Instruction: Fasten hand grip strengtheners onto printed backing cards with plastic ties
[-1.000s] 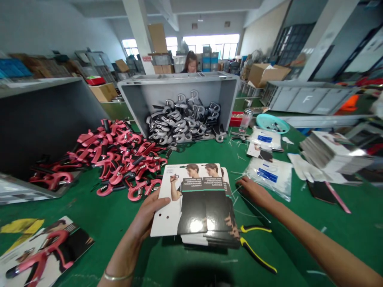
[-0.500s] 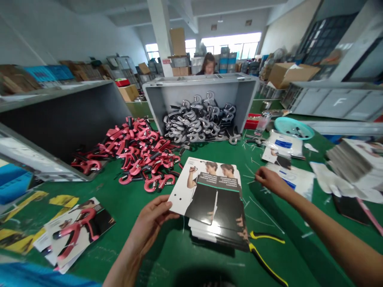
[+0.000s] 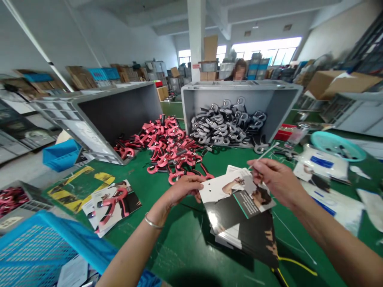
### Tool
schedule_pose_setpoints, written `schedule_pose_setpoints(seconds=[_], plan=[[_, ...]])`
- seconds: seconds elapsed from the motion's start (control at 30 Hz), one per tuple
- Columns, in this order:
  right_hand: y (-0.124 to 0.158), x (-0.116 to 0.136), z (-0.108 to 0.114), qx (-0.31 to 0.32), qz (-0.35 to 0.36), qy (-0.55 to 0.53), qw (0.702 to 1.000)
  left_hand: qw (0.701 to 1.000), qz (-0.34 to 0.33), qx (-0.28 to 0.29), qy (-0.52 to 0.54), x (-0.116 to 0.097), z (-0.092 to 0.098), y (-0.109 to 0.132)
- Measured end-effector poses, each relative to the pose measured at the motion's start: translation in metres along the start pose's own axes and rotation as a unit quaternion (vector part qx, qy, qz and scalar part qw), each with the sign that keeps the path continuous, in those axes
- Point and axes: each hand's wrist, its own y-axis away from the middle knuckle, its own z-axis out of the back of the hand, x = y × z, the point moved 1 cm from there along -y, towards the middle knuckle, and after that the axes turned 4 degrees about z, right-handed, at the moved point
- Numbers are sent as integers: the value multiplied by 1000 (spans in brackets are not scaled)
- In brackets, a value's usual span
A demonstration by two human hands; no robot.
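Note:
My left hand (image 3: 187, 188) pinches the left edge of a printed card (image 3: 230, 199) with two punched holes, tilted above a stack of similar cards (image 3: 254, 239). Near the card's upper right corner, my right hand (image 3: 266, 171) grips a thin white cable tie (image 3: 269, 150) between thumb and fingers. Beyond the hands lies a heap of red and black hand grips (image 3: 170, 145). Yellow-handled pliers (image 3: 297, 264) stick out from under the stack at the lower right. On the left, a red hand grip (image 3: 115, 205) rests on more cards (image 3: 133, 195).
A grey crate (image 3: 242, 84) on its side holds grey hand grips (image 3: 224, 123); another grey crate (image 3: 79, 119) stands left. A blue basket (image 3: 50, 239) is at lower left. Plastic bags (image 3: 326, 159) and a turquoise dish (image 3: 338, 145) lie right. A person (image 3: 239, 71) is behind the crates.
The view has swung left. My left hand has lifted and turned a card from the stack. My right hand has come in to the card's corner, now with a visible cable tie.

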Motion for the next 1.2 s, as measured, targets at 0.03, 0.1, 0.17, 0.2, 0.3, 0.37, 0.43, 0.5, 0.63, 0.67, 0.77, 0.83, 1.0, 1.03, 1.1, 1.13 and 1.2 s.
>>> schedule_pose_setpoints(seconds=[0.03, 0.1, 0.17, 0.2, 0.3, 0.37, 0.43, 0.5, 0.63, 0.67, 0.77, 0.83, 1.0, 1.03, 1.1, 1.13, 1.2], plan=[[-2, 2, -16, 36, 6, 11, 999, 1000, -3, 6, -2, 0, 1, -3], [-6, 3, -43, 106, 17, 26, 994, 1000, -7, 14, -5, 0, 2, -8], [-10, 1, -62, 149, 47, 56, 986, 1000, -11, 16, -5, 0, 2, -11], [-11, -2, -67, 157, 65, 80, 982, 1000, -13, 15, -4, 0, 3, -12], [-14, -14, -75, 154, 96, 153, 971, 1000, -15, 14, -5, 0, 5, -13], [-14, -21, -76, 157, 108, 187, 964, 1000, -18, 16, -5, 1, 6, -13], [-13, -25, -76, 167, 138, 226, 950, 1000, -28, 8, 4, 6, 6, -13], [-12, -27, -76, 181, 174, 266, 931, 997, -55, -36, 30, 16, 3, -14], [-12, -30, -79, 218, 221, 300, 902, 982, -99, -140, 80, 48, -14, -14], [-12, -30, -79, 227, 227, 296, 900, 979, -106, -152, 87, 55, -20, -15], [-13, -28, -81, 239, 227, 268, 905, 968, -142, -186, 96, 71, -32, -14], [-12, -27, -80, 231, 202, 253, 918, 962, -160, -213, 66, 78, -32, -10], [-12, -27, -77, 217, 131, 217, 943, 977, -137, -153, -57, 93, -27, 24], [-13, -28, -77, 222, 128, 218, 942, 977, -140, -145, -65, 94, -28, 31], [-13, -30, -78, 228, 135, 231, 936, 971, -154, -168, -76, 91, -31, 40], [-14, -31, -79, 226, 143, 241, 933, 964, -164, -194, -81, 88, -33, 40], [-14, -33, -80, 221, 163, 257, 927, 946, -191, -249, -86, 82, -40, 33]])
